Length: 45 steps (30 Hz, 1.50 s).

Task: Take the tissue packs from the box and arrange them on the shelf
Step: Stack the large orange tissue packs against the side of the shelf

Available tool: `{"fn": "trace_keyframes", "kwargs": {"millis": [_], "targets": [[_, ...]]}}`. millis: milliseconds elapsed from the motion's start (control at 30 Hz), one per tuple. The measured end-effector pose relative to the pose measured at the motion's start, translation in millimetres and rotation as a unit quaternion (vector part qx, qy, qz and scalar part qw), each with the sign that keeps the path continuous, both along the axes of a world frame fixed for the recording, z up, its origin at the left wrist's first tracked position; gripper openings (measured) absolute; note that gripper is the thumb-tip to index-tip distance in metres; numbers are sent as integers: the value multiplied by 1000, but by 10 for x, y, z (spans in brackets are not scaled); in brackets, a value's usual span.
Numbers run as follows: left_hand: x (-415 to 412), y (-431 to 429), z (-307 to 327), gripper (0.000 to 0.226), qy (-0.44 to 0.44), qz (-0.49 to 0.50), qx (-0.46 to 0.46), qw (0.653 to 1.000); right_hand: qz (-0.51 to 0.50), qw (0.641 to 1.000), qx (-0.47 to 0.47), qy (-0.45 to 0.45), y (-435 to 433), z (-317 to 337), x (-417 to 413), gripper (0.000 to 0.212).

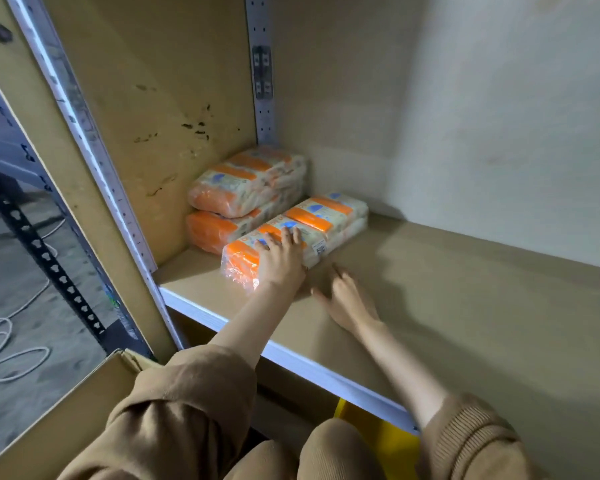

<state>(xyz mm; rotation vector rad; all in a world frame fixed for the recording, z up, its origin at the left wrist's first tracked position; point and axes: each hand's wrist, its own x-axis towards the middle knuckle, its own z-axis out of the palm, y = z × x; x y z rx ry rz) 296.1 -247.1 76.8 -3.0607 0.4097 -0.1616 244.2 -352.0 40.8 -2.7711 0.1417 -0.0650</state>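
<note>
Three orange-and-white tissue packs lie on the wooden shelf point(465, 306). Two are stacked in the back left corner: the upper pack point(246, 181) on the lower pack point(219, 230). A third pack point(326, 216) lies beside them, running from front to back. My left hand point(281, 258) rests flat on the near end of this third pack, fingers spread. My right hand point(347, 299) hovers just above the bare shelf to the right of the pack, fingers apart and holding nothing. The cardboard box point(66, 420) is at the lower left, only its flap showing.
A metal upright point(94, 147) and a wooden side panel point(146, 98) bound the shelf on the left. The back wall point(465, 116) is pale. A white cable point(7, 341) lies on the floor at left. Something yellow point(388, 441) sits below the shelf edge.
</note>
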Motion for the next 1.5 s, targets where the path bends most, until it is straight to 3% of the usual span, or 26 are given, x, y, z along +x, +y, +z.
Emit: {"fn": "trace_keyframes", "kwargs": {"millis": [300, 600, 800, 1000, 1067, 1133, 1200, 1300, 1400, 1500], "targets": [[188, -50, 226, 49, -35, -16, -6, 999, 3, 1000, -11, 7, 9, -63, 135, 66], [169, 177, 1071, 40, -136, -44, -52, 988, 7, 1000, -24, 4, 4, -50, 119, 66], [427, 452, 1566, 38, -206, 15, -65, 976, 8, 1000, -23, 9, 5, -42, 127, 67], [756, 616, 1348, 32, -183, 66, -23, 981, 16, 1000, -22, -2, -23, -85, 168, 69], [868, 637, 1202, 45, -168, 78, -37, 982, 14, 999, -24, -15, -23, -101, 178, 77], [988, 639, 1094, 58, -146, 72, -44, 986, 12, 999, -26, -40, -2, -113, 169, 101], [1113, 638, 1047, 56, -130, 56, -70, 987, 12, 999, -19, -38, 4, -123, 166, 110], [1242, 608, 1047, 55, -134, 39, -72, 988, -12, 998, -10, -55, 35, -134, 170, 96], [1332, 545, 1056, 57, -123, 29, -85, 988, -19, 998, -33, -40, 28, -134, 176, 68], [1410, 528, 1051, 59, -118, 36, -89, 988, -27, 997, -48, -51, 19, -206, 197, 62]]}}
